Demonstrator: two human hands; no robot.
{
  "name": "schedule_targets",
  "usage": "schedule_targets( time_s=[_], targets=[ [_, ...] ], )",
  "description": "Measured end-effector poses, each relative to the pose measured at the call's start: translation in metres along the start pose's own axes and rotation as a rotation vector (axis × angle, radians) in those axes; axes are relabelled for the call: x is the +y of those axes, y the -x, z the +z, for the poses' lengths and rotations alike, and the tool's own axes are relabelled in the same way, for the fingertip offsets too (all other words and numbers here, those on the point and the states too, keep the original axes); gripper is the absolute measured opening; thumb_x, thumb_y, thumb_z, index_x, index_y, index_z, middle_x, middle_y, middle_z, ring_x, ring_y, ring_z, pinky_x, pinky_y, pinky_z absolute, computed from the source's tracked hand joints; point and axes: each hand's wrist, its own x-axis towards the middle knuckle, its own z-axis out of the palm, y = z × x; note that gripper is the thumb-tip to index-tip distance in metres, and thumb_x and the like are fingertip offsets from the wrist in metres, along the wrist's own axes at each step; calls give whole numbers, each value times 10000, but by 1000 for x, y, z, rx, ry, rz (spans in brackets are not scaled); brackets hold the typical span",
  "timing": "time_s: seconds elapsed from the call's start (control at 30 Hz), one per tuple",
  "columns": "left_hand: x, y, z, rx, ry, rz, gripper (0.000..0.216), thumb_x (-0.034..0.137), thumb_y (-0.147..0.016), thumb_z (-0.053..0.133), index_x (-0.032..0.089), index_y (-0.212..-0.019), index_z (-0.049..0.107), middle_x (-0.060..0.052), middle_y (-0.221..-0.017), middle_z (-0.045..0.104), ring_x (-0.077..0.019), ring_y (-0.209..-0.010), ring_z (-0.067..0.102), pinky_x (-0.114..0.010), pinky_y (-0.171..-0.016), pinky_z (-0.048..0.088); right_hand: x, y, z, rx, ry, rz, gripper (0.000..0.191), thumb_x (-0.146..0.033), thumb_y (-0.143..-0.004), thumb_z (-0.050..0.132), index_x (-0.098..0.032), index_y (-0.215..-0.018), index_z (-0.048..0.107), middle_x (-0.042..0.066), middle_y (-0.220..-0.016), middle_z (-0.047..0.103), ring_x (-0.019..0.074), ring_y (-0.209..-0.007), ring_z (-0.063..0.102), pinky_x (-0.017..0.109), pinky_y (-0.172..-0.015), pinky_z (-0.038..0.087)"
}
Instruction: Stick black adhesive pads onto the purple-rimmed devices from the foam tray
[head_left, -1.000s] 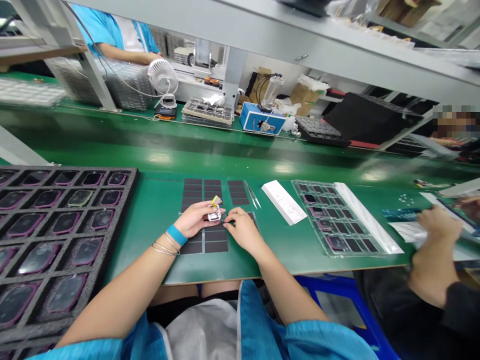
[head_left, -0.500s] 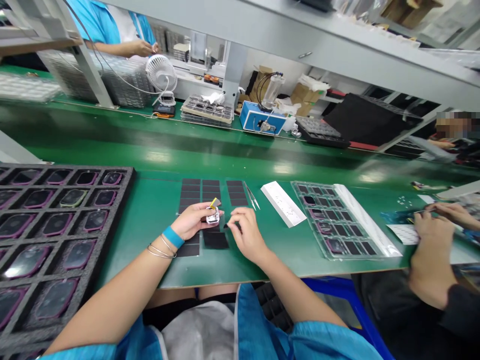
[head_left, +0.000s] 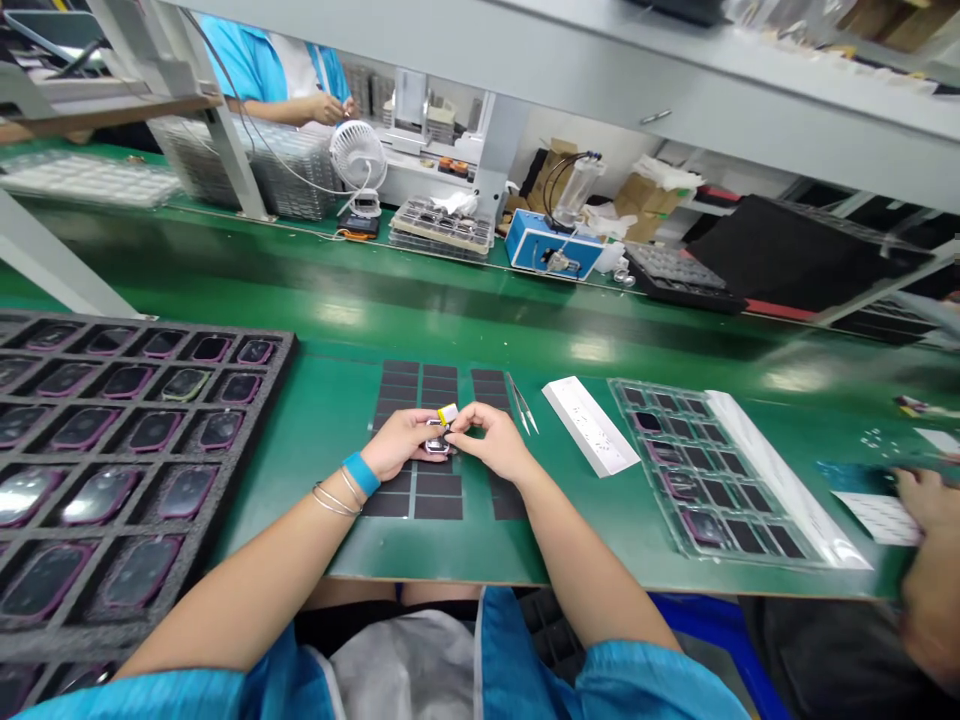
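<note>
A black foam tray lies far left of the dark rectangular pads on the green bench; its pockets hold rows of dark, purple-rimmed parts. The pads lie in columns on the bench in front of the person.

Above the middle columns of the pads the left hand holds a small clear-and-silver part with a yellow tab sticking up from its top. The left fingers are curled and clamped on the part, and a blue band and thin bangles sit at that wrist. Just right of it, the right hand meets the same part, its thumb and forefinger pinched together at the part's upper right edge near the tab; whether anything lies between those fingertips is too small to tell. The part is lifted just above the pads, between the two hands.

Right of the pads lie metal tweezers, tips pointing away from the person. Further right lies a white strip, then a clear compartment tray holding a few dark parts. At the far right edge, well apart from the pads, a co-worker's hand rests beside white sheets.
</note>
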Motion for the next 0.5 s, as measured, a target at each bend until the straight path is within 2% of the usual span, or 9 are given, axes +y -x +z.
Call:
schedule_targets(
  time_s=[0.17, 0.5],
  targets=[
    [1, 1, 1, -18, -41, -3, 291, 264, -596, 794, 122, -835, 708, -62, -738, 682, -141, -632, 628, -283, -597, 562, -5, 2, -2, -78, 24, -48, 220, -230, -718, 682, -208, -827, 491, -16, -782, 620, 134, -737, 592, 286, -731, 463],
    [2, 2, 2, -24, -90, -7, 325, 320, -546, 810, 113, -766, 690, -39, -682, 658, -127, -606, 608, -281, -600, 552, -4, 3, -2, -97, 96, -88, 273, -204, -734, 661, -228, -869, 425, -30, -781, 628, 140, -738, 614, 289, -730, 465]
  ],
)
